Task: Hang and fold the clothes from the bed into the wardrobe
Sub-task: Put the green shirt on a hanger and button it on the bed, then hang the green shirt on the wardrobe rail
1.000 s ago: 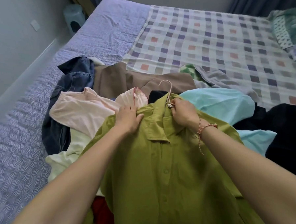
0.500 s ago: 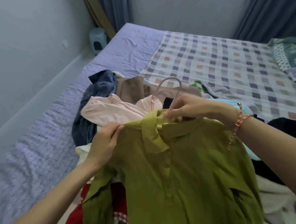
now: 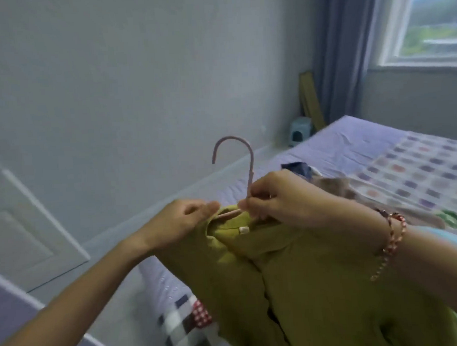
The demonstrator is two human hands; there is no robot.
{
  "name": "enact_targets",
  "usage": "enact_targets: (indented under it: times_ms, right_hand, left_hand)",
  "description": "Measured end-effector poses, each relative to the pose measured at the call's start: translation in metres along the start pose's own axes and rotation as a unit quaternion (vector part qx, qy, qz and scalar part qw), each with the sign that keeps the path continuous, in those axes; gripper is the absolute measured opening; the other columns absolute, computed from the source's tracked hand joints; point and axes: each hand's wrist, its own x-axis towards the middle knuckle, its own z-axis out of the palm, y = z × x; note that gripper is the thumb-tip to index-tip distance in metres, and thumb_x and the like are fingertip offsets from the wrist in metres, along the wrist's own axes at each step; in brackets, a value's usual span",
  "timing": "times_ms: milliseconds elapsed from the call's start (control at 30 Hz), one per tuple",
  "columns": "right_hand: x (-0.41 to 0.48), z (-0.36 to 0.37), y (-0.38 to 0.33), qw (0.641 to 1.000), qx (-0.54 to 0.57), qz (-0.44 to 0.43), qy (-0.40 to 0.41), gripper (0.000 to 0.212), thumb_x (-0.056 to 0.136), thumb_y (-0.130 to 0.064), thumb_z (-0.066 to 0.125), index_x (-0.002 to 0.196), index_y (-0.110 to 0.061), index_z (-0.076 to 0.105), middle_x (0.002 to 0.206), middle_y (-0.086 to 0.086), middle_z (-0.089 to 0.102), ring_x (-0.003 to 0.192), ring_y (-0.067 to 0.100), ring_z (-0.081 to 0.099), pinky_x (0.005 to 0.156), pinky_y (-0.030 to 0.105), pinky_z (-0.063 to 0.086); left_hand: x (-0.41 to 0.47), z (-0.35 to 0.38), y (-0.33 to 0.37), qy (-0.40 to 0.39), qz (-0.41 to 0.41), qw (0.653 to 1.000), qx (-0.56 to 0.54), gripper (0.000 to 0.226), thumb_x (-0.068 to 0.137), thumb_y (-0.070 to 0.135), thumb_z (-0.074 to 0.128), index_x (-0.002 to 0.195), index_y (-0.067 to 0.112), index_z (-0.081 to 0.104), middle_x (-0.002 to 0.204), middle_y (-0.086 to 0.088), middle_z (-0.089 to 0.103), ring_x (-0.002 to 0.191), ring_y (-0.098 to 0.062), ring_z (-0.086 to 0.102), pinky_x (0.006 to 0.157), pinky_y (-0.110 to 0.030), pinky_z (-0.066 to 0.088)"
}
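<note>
Olive-green button-front shirt (image 3: 320, 287) sits on pink plastic hanger (image 3: 250, 161). Right hand (image 3: 281, 199) pinches the hanger neck; left hand (image 3: 177, 223) grips the collar. Not yet in the wardrobe; heap of mixed clothes (image 3: 328, 187) waits on the bed.

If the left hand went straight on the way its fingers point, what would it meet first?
Likely the pink hanger, at its stem above the green shirt collar, where the right hand pinches it. The left hand points rightward at it from close by; depth is unclear.
</note>
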Motion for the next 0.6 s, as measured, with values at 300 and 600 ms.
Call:
enact_targets:
  times_ms: [300,600]
  right_hand:
    - [0.061,0.044,-0.183,0.98,0.029,-0.171,-0.099,0.028,0.095,-0.039,0.048,0.084,-0.02,0.063,0.089,-0.01,0.054,0.094,0.013,0.053,0.083,0.024,0.042]
    - [0.07,0.139,-0.393,0.926,0.073,-0.308,-0.207,0.036,0.094,-0.035,0.051,0.071,-0.013,0.067,0.075,0.001,0.06,0.069,0.011,0.052,0.063,0.022,0.043]
  left_hand:
    - [-0.177,-0.125,-0.034,0.266,-0.089,0.96,0.012,0.032,0.093,0.037,0.047,0.079,0.011,0.061,0.071,-0.002,0.055,0.065,-0.009,0.051,0.057,-0.015,0.041]
    - [-0.379,-0.206,-0.079,0.564,-0.183,0.786,0.174,0.022,0.092,0.035,0.054,0.101,0.016,0.062,0.097,0.004,0.061,0.091,-0.006,0.055,0.082,-0.023,0.042]
